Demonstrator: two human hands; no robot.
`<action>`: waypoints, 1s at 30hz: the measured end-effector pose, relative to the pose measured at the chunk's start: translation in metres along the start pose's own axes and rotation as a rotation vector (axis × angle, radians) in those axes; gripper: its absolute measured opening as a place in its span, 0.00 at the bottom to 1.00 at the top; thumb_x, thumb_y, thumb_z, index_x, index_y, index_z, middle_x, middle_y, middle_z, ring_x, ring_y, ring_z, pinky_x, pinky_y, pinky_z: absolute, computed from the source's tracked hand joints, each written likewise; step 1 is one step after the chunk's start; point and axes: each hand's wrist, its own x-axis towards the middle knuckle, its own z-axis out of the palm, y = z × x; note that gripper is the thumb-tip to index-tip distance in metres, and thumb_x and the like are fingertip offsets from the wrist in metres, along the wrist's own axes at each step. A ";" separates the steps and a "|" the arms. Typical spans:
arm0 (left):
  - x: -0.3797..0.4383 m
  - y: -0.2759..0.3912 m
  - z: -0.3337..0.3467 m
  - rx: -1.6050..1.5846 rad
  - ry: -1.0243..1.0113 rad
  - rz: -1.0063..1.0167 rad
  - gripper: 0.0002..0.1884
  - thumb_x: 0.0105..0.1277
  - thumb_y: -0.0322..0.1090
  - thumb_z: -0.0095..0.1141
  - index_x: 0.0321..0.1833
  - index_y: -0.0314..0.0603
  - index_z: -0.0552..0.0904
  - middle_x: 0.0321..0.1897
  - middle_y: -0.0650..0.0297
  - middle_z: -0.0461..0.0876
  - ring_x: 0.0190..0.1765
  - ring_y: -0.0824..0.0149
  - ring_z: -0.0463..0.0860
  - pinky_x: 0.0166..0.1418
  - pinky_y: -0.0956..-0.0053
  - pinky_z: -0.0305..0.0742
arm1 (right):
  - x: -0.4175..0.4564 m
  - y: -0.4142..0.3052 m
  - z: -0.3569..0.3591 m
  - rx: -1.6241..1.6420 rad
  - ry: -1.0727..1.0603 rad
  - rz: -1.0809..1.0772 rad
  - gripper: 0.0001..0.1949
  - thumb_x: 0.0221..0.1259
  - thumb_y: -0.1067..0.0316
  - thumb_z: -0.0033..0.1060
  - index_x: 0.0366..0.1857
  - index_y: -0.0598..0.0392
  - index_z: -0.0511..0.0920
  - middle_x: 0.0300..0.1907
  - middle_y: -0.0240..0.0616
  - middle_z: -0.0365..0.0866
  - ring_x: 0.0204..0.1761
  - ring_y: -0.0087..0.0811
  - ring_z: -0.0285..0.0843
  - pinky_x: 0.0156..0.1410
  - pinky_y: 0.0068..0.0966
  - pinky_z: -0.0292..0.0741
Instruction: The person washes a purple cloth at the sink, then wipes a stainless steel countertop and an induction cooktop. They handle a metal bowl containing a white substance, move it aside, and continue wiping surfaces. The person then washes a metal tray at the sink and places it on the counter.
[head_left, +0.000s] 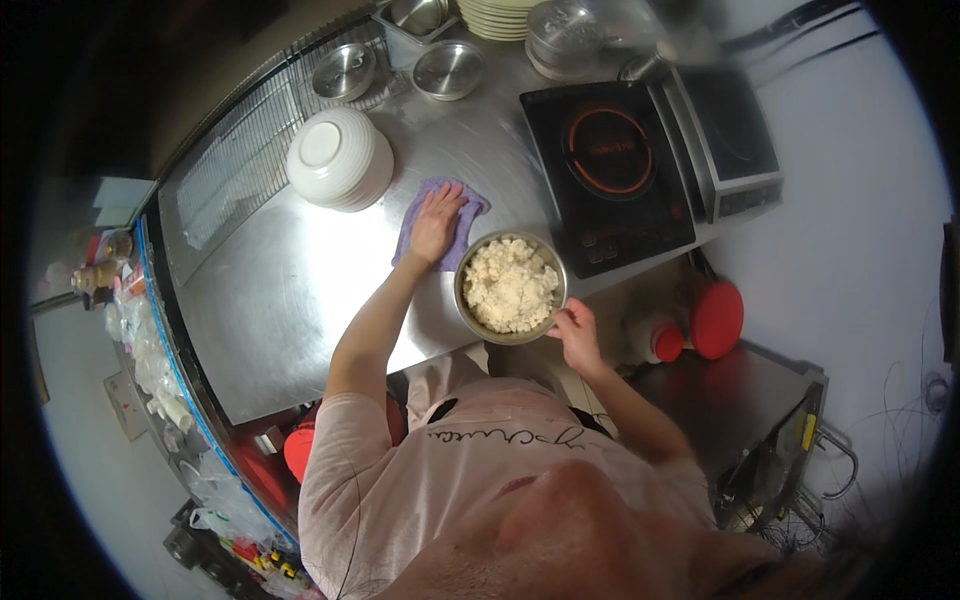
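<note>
My left hand (438, 223) lies flat with its fingers stretched out over a purple cloth (454, 259) on the stainless steel worktop (262, 330). To its right is a round metal bowl (464, 315), filled with pale, crumbly food (511, 289). My right hand (577, 334) pinches the bowl's near right rim between thumb and fingers. The bowl sits close to the worktop's front edge, its left side next to the cloth. Whether its base touches the steel is hidden.
A black induction cooktop (600, 225) lies right of the bowl, with another cooker (731, 127) beyond. White bowls (337, 159) are stacked upside down at the left. Metal bowls (448, 70) and stacked plates (499, 16) stand behind. Red-lidded containers (716, 320) are below right.
</note>
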 end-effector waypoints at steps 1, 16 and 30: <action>0.008 -0.003 0.002 -0.010 -0.001 0.001 0.16 0.59 0.26 0.50 0.52 0.43 0.74 0.59 0.60 0.69 0.65 0.56 0.64 0.68 0.57 0.54 | 0.005 0.008 0.000 -0.001 -0.007 0.005 0.04 0.60 0.71 0.48 0.29 0.57 0.71 0.26 0.26 0.68 0.29 0.15 0.68 0.36 0.20 0.76; 0.084 -0.019 0.032 0.000 -0.002 0.096 0.19 0.61 0.28 0.44 0.56 0.38 0.70 0.61 0.53 0.66 0.67 0.56 0.60 0.70 0.61 0.51 | 0.058 -0.100 0.051 -1.002 0.117 -0.822 0.15 0.58 0.65 0.55 0.46 0.60 0.68 0.37 0.47 0.73 0.37 0.37 0.75 0.42 0.26 0.74; 0.110 -0.009 0.039 -0.077 0.002 0.122 0.20 0.57 0.26 0.46 0.55 0.36 0.70 0.61 0.53 0.66 0.66 0.55 0.61 0.69 0.58 0.51 | 0.422 -0.114 0.173 -0.464 0.625 -0.432 0.19 0.58 0.56 0.52 0.43 0.63 0.69 0.44 0.52 0.74 0.40 0.49 0.76 0.41 0.41 0.75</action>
